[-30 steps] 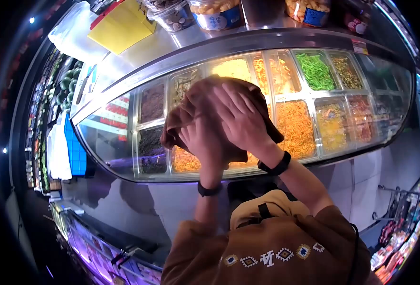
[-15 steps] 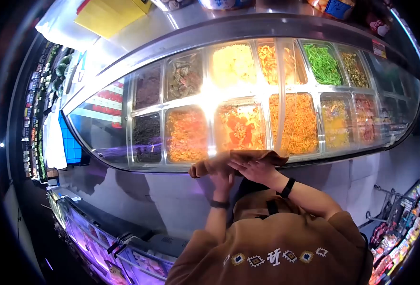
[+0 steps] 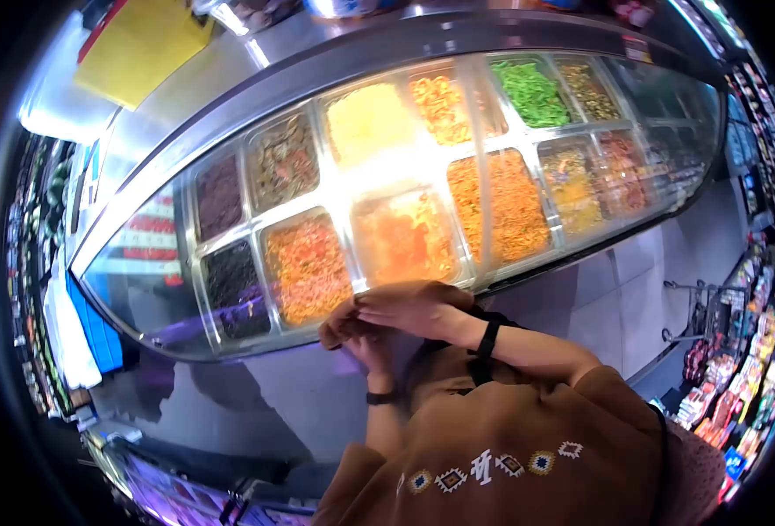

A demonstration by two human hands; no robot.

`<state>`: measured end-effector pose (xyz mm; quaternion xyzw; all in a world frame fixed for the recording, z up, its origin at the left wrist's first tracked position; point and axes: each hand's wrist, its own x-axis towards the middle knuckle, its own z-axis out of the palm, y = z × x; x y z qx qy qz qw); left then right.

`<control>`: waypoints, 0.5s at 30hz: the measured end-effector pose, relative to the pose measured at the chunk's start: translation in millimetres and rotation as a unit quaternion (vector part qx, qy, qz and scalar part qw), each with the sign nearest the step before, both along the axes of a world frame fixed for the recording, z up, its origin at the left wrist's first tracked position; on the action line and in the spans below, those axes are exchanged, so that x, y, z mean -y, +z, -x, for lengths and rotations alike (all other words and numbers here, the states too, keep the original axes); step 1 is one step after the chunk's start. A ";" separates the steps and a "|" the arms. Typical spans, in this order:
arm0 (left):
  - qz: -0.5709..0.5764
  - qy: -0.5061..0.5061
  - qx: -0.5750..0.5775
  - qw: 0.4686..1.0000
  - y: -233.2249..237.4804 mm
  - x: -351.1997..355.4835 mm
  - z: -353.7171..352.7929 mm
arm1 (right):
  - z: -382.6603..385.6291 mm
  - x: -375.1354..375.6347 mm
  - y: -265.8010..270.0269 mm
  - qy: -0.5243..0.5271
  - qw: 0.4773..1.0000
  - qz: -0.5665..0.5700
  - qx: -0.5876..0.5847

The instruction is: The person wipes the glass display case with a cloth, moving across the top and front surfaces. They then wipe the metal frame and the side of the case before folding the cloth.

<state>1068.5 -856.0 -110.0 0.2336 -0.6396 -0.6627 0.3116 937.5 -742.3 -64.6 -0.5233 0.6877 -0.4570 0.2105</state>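
A bunched brown cloth (image 3: 418, 296) is held in front of my body, by the near edge of the glass-covered food counter (image 3: 256, 346). My left hand (image 3: 370, 351) comes up from below, its fingers closed on the cloth's left end. Across the cloth lies my right hand (image 3: 414, 319), fingers fairly straight and together, gripping it from the near side. The thumbs and part of the cloth are hidden. Just beyond the hands, under the glass, are a pan of orange-red food (image 3: 405, 241) and a pan of reddish shredded food (image 3: 309, 267).
Several metal pans fill the counter, among them green vegetables (image 3: 530, 95) and dark food (image 3: 234, 285). A yellow board (image 3: 146, 48) stands at the back left. To the right are a shopping cart (image 3: 690, 311) and shelves of packaged goods (image 3: 756, 368). A lit display case (image 3: 142, 482) is at lower left.
The view has turned, so the counter now slants and sits further left. Both hands still hold the brown cloth, which looks more gathered, and my right hand lies further along it.
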 end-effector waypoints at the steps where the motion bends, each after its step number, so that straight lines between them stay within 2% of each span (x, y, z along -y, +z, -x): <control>1: -0.133 -0.001 -0.061 0.989 16.8 -0.4 8.1 | 4.1 -3.2 6.1 -0.023 0.995 -0.008 -0.100; 3: -0.143 -0.016 -0.026 0.989 35.0 4.6 10.2 | 15.4 -5.5 50.4 -0.058 0.954 -0.026 -0.294; 4: -0.062 0.011 -0.056 0.996 28.8 10.1 16.1 | 17.8 -4.9 69.3 -0.071 0.920 -0.034 -0.385; 5: 0.104 0.036 -0.011 0.994 39.3 8.5 24.0 | 18.5 -2.6 82.2 -0.080 0.877 -0.042 -0.471; 6: 0.268 0.060 0.035 0.961 62.4 5.8 33.3 | 23.6 1.8 83.2 -0.117 0.872 -0.015 -0.475; 7: 0.426 0.083 0.078 0.898 85.0 2.6 42.9 | 28.8 6.2 84.5 -0.154 0.866 0.012 -0.475; 9: 0.397 0.094 0.029 0.912 121.6 -8.7 68.4 | 47.2 -3.4 123.1 -0.151 0.903 0.093 -0.392; 11: 0.371 0.097 -0.013 0.923 150.6 -24.9 88.8 | 57.1 -15.6 142.3 -0.212 0.880 0.176 -0.388; 12: 0.459 0.128 -0.008 0.879 158.9 -30.6 99.3 | 63.4 -26.3 157.9 -0.227 0.865 0.195 -0.403; 13: 0.454 0.113 -0.068 0.881 173.0 -40.4 112.3 | 66.8 -40.2 167.2 -0.243 0.847 0.217 -0.419; 14: 0.446 0.097 -0.129 0.881 230.4 -63.9 139.5 | 70.1 -59.1 174.0 -0.258 0.828 0.238 -0.437; 15: 0.468 0.016 -0.091 0.879 247.2 -73.5 140.4 | 70.9 -80.2 180.9 -0.271 0.809 0.258 -0.453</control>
